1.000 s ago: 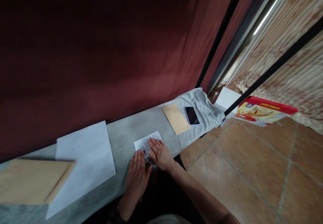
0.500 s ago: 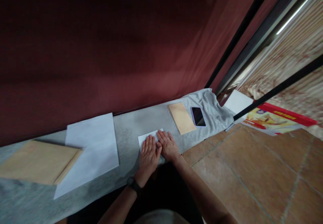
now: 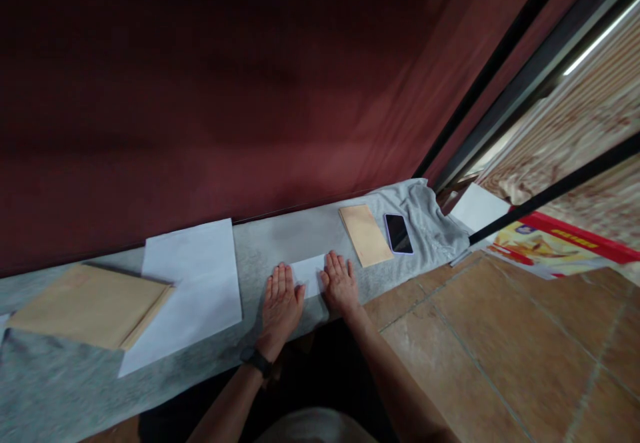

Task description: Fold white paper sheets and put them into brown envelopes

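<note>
A small white folded paper (image 3: 309, 275) lies on the grey cloth (image 3: 280, 236) in front of me. My left hand (image 3: 283, 302) rests flat on its left end, fingers stretched out and thumb apart. On the right end lies my right hand (image 3: 341, 283), palm down with its fingers extended. The middle of the paper shows between my hands. Neither hand grips anything. Right of my right hand are a small brown envelope stack (image 3: 367, 235) and a phone (image 3: 399, 234) with a dark screen.
To the left, large white sheets (image 3: 200, 276) lie partly under a stack of big brown envelopes (image 3: 90, 303). A dark red panel (image 3: 225, 130) rises behind the cloth. At right are black bars, a tiled floor (image 3: 500, 323) and a red and yellow box (image 3: 560, 243).
My hands have moved apart, the left one sliding leftward along the paper, so its middle now shows. The view has shifted slightly.
</note>
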A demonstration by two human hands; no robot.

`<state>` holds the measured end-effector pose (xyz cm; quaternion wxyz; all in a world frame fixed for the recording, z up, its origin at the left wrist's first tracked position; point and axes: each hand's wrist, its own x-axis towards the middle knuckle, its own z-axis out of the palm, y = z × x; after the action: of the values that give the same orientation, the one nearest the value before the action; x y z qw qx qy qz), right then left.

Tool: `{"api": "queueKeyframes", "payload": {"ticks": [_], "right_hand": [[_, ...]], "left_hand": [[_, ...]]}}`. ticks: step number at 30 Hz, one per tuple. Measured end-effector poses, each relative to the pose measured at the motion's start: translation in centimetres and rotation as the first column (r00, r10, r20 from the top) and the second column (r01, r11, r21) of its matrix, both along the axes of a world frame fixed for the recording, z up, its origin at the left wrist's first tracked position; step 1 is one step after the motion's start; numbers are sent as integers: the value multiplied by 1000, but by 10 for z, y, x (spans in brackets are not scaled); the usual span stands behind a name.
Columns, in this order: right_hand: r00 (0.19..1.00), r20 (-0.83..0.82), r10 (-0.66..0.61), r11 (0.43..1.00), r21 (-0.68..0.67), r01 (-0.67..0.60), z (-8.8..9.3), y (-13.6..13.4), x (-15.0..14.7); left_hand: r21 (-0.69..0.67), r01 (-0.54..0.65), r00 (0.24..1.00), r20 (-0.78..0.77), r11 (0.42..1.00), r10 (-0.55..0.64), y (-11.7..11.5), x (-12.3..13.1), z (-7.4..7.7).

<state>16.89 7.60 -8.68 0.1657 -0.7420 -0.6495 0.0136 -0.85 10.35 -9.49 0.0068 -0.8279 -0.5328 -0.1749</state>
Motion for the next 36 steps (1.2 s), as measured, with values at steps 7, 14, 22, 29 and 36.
{"api": "queueKeyframes", "payload": {"ticks": [7, 14, 22, 29, 36], "right_hand": [[995, -9, 97, 994, 55, -97, 3, 0, -20], [961, -19, 278, 960, 38, -277, 0, -2, -37], [992, 24, 126, 992, 19, -127, -7, -5, -5], [998, 53, 24, 999, 42, -27, -7, -11, 11], [988, 31, 153, 984, 85, -155, -5, -35, -11]], "left_hand": [[0, 47, 999, -12, 999, -47, -1, -3, 1], [-33, 39, 998, -48, 999, -41, -2, -3, 3], [-45, 129, 989, -72, 991, -132, 0, 0, 11], [-54, 244, 965, -86, 968, -248, 5, 1, 10], [-79, 248, 960, -110, 965, -256, 5, 4, 16]]}}
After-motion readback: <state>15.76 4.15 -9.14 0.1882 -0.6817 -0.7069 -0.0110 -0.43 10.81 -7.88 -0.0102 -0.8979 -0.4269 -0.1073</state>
